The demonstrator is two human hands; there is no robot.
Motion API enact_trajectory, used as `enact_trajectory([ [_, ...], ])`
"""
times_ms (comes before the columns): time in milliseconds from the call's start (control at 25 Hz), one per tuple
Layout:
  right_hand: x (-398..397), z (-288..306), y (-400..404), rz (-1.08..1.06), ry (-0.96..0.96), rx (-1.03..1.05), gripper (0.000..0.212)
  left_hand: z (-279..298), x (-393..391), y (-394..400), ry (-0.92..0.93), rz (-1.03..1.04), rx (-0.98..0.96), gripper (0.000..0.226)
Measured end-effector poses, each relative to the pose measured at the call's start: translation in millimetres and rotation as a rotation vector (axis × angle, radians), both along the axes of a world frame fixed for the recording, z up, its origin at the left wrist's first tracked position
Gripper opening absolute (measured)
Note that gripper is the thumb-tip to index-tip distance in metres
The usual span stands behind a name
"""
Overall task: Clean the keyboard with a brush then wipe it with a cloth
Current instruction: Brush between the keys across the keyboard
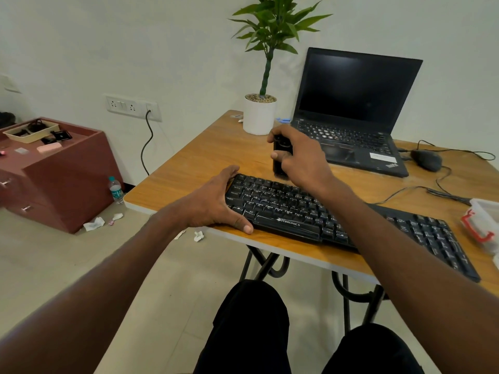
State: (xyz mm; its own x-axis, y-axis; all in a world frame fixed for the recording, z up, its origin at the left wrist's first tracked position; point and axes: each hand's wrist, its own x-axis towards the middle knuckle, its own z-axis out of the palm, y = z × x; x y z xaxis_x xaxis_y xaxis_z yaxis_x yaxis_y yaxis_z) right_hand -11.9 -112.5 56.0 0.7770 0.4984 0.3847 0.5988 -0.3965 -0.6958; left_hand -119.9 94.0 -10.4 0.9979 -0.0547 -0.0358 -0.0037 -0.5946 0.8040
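Note:
A black keyboard (291,211) lies slanted along the near edge of the wooden table (205,160). My left hand (213,203) clasps the keyboard's left end, thumb on its front edge and fingers over the far corner. My right hand (299,155) hovers above the keyboard's far edge, closed around a black brush (280,160) held upright, its lower end just above the top key row. No cloth is in view.
An open black laptop (351,114) stands behind the keyboard, with a potted plant (259,114) to its left and a wired mouse (426,160) to its right. A clear box with a red clip (483,225) sits at the right edge. A maroon cabinet (59,174) stands left.

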Motion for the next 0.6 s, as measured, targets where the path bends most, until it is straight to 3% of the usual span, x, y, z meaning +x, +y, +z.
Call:
enact_trajectory([
  [160, -3, -3, -1, 0.051, 0.187, 0.125, 0.036, 6, -2, -12, -0.048, 0.077, 0.025, 0.147],
  [320, -1, -5, -4, 0.034, 0.188, 0.132, 0.032, -9, 5, -41, -0.346, 0.27, 0.353, 0.094],
  [400, 6, 2, -10, -0.014, 0.184, 0.054, 0.026, -15, 9, -41, -0.382, 0.275, 0.343, 0.08],
  [480, 8, 6, -14, -0.078, 0.044, -0.051, 0.025, -17, 11, -35, -0.386, 0.283, 0.294, 0.073],
  [600, 6, 3, -13, 0.039, 0.062, 0.026, 0.027, -17, 10, -35, -0.405, 0.288, 0.301, 0.064],
])
